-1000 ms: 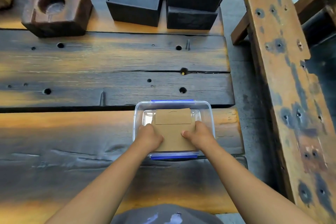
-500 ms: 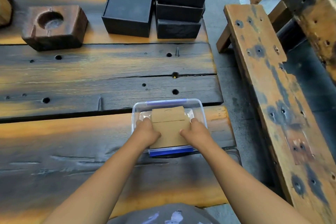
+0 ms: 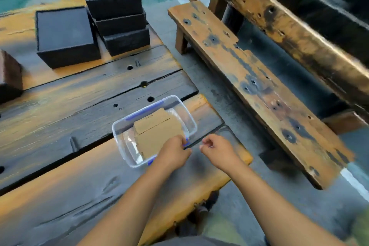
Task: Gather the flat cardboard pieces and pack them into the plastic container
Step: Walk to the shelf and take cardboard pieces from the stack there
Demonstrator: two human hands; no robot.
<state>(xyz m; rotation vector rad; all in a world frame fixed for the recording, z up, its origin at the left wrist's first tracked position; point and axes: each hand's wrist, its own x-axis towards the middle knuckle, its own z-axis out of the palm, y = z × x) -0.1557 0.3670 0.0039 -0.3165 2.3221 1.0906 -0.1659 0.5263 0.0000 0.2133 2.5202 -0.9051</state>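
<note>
A scorched plank bench [image 3: 60,106] fills the left and lower part of the frame, its boards streaked orange and black. To the right, across a strip of concrete floor [image 3: 229,94], a long wooden seat [image 3: 259,90] runs diagonally from upper centre to lower right. In the upper left a black box [image 3: 65,36] sits flat beside a stack of black trays [image 3: 119,24], the top one holding paper and what look like tan blocks, though blur makes that uncertain. The clear plastic container [image 3: 191,124] with blue clips stands at centre frame near the bench's right edge. The flat cardboard pieces [image 3: 157,132] lie inside it, slightly tilted, covering most of its floor. The left hand [image 3: 175,154] rests at the container's near corner, its fingertips pinching the near edge of the cardboard there. The right hand [image 3: 217,150] hovers just right of it over the bench, apart from the container, its grip loosely curled with thumb and forefinger close together and holding nothing.
</note>
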